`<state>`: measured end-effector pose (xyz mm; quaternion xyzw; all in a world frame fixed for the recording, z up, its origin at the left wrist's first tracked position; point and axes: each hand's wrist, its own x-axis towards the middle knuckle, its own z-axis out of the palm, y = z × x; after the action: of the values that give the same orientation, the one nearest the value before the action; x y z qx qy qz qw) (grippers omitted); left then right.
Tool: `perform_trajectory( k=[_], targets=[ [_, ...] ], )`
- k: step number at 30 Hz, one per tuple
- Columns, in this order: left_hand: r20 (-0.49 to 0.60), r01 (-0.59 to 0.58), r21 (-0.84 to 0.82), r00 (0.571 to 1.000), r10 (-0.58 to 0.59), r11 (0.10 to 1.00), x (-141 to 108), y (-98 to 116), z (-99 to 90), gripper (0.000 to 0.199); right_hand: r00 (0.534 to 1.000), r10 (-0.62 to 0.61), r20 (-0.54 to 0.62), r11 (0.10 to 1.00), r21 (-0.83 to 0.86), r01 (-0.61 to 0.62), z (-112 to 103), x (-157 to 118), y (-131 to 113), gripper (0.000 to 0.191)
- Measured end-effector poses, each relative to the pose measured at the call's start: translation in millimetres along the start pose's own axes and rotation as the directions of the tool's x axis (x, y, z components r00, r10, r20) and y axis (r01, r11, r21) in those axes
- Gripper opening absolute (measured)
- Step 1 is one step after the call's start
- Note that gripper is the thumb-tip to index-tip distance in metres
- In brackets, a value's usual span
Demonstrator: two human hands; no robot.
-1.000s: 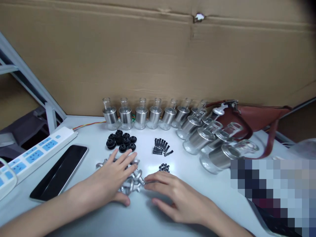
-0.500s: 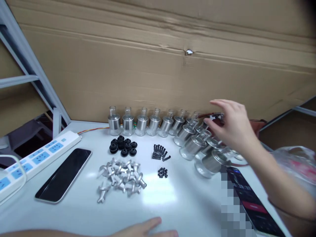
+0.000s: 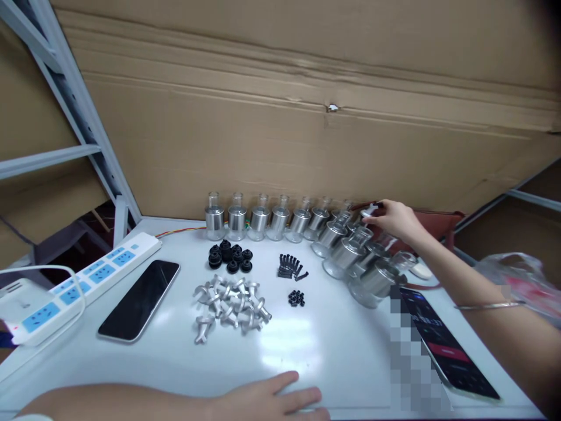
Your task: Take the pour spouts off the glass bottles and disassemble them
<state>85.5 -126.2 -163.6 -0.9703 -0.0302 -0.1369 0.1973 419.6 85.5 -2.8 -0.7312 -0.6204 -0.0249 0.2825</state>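
My left hand (image 3: pixel 276 402) lies at the table's front edge with its fingers spread, holding nothing. My right hand (image 3: pixel 397 221) reaches to the back right, its thumb and fingers pinched on a small silver spout piece with a black part (image 3: pixel 371 209). That piece is just above the glass bottles with metal bands (image 3: pixel 347 252); whether it touches one I cannot tell. Between the hands lie a heap of silver spout pieces (image 3: pixel 232 304), black ribbed stoppers (image 3: pixel 230 256), small black levers (image 3: pixel 290 266) and tiny black caps (image 3: pixel 297 298).
More banded bottles (image 3: pixel 214 222) stand along a cardboard wall (image 3: pixel 272 134). At left are a power strip (image 3: pixel 103 272) and a dark phone (image 3: pixel 140 301). A lit phone (image 3: pixel 451 345) lies at right under my forearm, near a plastic bag (image 3: pixel 521 283) and a brown bag (image 3: pixel 438 225).
My right hand, wide apart above the bottles before, has come lower and closed on the silver spout piece. More of my left hand shows at the front. The view has shifted slightly.
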Motion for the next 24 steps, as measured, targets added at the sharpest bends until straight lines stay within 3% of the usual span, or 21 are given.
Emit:
perform_trajectory(
  k=[5,8,10,14,16,19,21,24],
  targets=[
    [0.020,0.005,0.017,1.000,-0.005,1.000,1,2,0.0,0.042,0.971,0.068,-0.228,0.997,0.049,-0.058,-24,-6,-18,0.020],
    [0.010,0.011,0.011,1.000,-0.011,1.000,1,2,-0.8,0.039,0.920,0.067,-0.387,0.997,0.072,-0.042,-41,-11,-36,0.034],
    [-0.002,0.012,0.019,1.000,-0.012,1.000,2,1,-2.5,0.036,0.880,0.011,-0.476,0.993,0.109,0.046,-48,-17,-50,0.042],
    [-0.019,0.014,0.036,1.000,-0.014,0.999,2,0,-4.0,0.036,0.782,-0.148,-0.606,0.909,0.227,0.348,-49,-30,-74,0.046],
    [-0.008,0.018,0.024,1.000,-0.018,1.000,2,0,-2.8,0.038,0.822,-0.159,-0.547,0.867,0.320,0.381,-41,-34,-81,0.046],
    [0.009,0.023,-0.002,1.000,-0.023,1.000,1,1,-0.9,0.040,0.947,-0.167,-0.276,0.859,0.430,0.277,-24,-39,-86,0.041],
    [0.013,0.020,-0.007,1.000,-0.020,1.000,1,1,-0.8,0.041,0.975,-0.181,-0.131,0.891,0.397,0.219,-11,-41,-86,0.037],
    [0.007,0.022,0.007,1.000,-0.022,1.000,1,0,-1.8,0.042,0.980,-0.192,-0.058,0.934,0.296,0.201,7,-41,-82,0.036]
  ],
)
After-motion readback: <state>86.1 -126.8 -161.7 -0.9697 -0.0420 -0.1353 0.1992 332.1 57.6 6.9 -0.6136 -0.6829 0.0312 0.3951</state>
